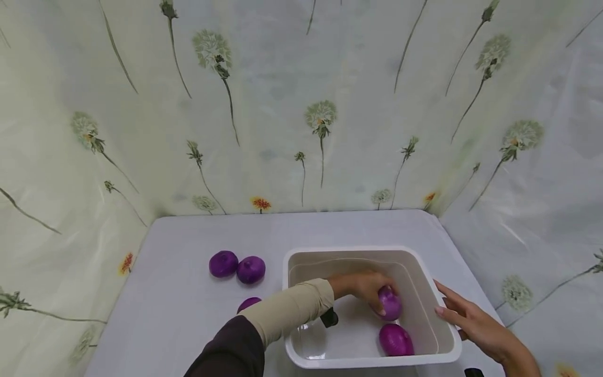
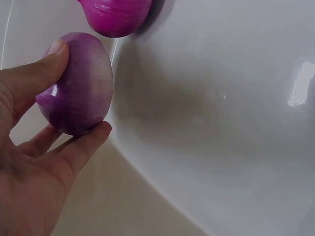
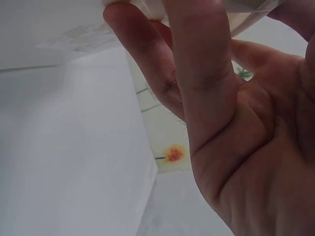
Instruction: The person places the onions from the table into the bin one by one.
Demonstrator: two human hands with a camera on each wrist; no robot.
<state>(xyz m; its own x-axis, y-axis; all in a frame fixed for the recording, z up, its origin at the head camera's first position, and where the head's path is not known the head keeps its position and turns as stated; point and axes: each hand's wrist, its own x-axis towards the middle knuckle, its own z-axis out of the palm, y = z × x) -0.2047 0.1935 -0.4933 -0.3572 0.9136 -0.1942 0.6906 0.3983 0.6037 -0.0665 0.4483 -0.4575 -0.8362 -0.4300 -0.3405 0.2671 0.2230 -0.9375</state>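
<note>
The purple onion (image 1: 390, 302) sits in the grip of the left hand (image 1: 363, 288), down inside the white tub (image 1: 301, 256) toward its right wall; the left wrist view shows the thumb (image 2: 37, 69) curled over the top of the bulb and a fingertip tucked under its lower edge, so it is pinched rather than merely touched, and it appears to be held just clear of the tub's inner wall (whether it touches the floor cannot be told). A second purple onion (image 1: 396, 339) lies loose on the tub floor nearer the front rim, close to the held one but apart from it. The tub holds what looks like a shallow layer of water, to judge by the glints on its bottom, though that is hard to confirm. The right hand (image 1: 471, 322) rests outside the tub at its right rim, fingers straight and relaxed against or just beside the wall, gripping nothing; its wrist view shows only an open palm with the fingertips at the rim. On the grey table (image 1: 188, 314) to the left of the tub lie two more onions (image 1: 237, 265), touching each other, and a third onion (image 1: 248, 303) peeks out from behind the left sleeve (image 1: 287, 309). As a judgement, the work of moving onions into the tub stands roughly at its midpoint: one is in, one is being placed, and three remain on the table.
</note>
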